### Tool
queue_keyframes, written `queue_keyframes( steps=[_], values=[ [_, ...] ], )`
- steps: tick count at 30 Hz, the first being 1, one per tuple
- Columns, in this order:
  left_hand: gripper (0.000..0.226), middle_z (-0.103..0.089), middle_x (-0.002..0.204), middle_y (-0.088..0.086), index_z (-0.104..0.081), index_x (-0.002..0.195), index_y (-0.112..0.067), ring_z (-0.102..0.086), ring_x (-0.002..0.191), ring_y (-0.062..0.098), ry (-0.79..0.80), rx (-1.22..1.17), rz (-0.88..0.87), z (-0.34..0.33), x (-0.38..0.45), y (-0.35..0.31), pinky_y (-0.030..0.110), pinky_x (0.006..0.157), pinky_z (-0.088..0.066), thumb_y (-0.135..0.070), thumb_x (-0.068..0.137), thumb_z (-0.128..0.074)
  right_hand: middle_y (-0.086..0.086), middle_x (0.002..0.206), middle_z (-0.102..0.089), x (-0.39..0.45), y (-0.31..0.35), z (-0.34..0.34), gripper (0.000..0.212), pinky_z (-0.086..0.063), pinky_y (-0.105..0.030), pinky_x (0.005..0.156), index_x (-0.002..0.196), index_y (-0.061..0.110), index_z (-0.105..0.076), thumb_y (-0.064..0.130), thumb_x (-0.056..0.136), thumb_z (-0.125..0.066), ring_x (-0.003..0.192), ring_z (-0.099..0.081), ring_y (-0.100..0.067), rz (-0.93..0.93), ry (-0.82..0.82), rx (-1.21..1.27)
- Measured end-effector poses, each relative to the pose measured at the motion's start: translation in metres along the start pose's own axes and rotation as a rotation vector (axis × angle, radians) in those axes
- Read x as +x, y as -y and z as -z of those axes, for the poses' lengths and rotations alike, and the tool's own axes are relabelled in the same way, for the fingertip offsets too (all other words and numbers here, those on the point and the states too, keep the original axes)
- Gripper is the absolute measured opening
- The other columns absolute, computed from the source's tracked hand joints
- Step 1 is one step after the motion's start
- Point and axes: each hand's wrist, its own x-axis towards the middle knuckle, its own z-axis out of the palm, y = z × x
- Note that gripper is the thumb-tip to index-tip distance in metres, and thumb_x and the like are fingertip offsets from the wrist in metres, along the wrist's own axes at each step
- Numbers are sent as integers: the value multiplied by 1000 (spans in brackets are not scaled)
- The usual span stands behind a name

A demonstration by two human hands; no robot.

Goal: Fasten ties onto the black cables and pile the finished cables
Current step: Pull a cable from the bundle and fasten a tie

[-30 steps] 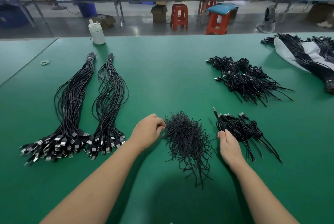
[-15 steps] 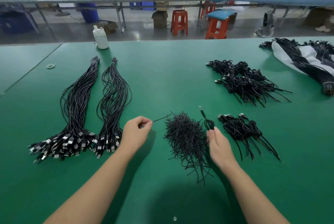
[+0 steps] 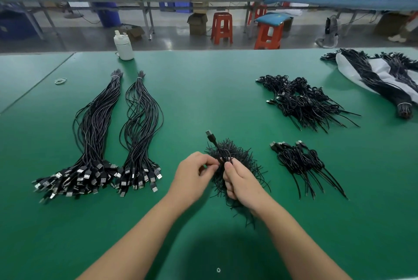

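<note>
Tying a cable over the tie heap (image 3: 235,166)

Right hand (image 3: 243,183) grips the coiled cable (image 3: 222,155); left hand (image 3: 194,177) pinches a tie beside it. A loose pinch could let the coil spring open.

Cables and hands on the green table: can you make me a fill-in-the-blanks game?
1. Both hands meet above the heap of loose ____.
2. The right hand holds a folded black ____.
3. The white bottle stands at the table's ____ edge.
4. The table is ____.

Missing words: ties; cable; far; green.
</note>
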Motion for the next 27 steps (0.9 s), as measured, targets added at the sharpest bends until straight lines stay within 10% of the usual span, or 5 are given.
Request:
queue_keyframes(
  steps=[6, 11, 20, 27],
  values=[
    [9, -64, 95, 9, -67, 82, -7, -56, 84, 26, -249, 575, -739, 4, -1, 3, 39, 68, -49, -6, 90, -64, 7, 62, -36, -1, 8, -3, 29, -20, -26, 47, 80, 18, -36, 27, 108, -38, 50, -26, -9, -51, 5, 33],
    [25, -63, 128, 13, -63, 95, -9, -54, 127, 25, -23, 648, -918, 20, 4, 2, 40, 113, -36, 3, 90, -42, 4, 64, -32, -4, 14, 5, 27, -25, -23, 42, 83, 20, -42, 31, 107, -38, 51, -22, -11, -178, 201, 102],
    [16, -65, 75, -20, -63, 81, -31, -57, 71, 2, 85, 8, -74, 23, 6, -2, 17, 68, -41, -20, 92, -62, 5, 63, -32, -7, 15, -6, 31, -28, -24, 47, 95, 11, -54, 28, 109, -32, 51, -26, -9, -84, 190, -26],
    [22, -61, 63, -6, -64, 71, -30, -46, 55, 6, 101, -54, 184, 21, 13, -6, 23, 56, -40, -18, 90, -67, 3, 76, -49, -10, 23, -7, 30, -42, -42, 69, 85, 19, -38, 41, 105, -37, 78, -54, -30, 229, 36, -980]
  ],
)
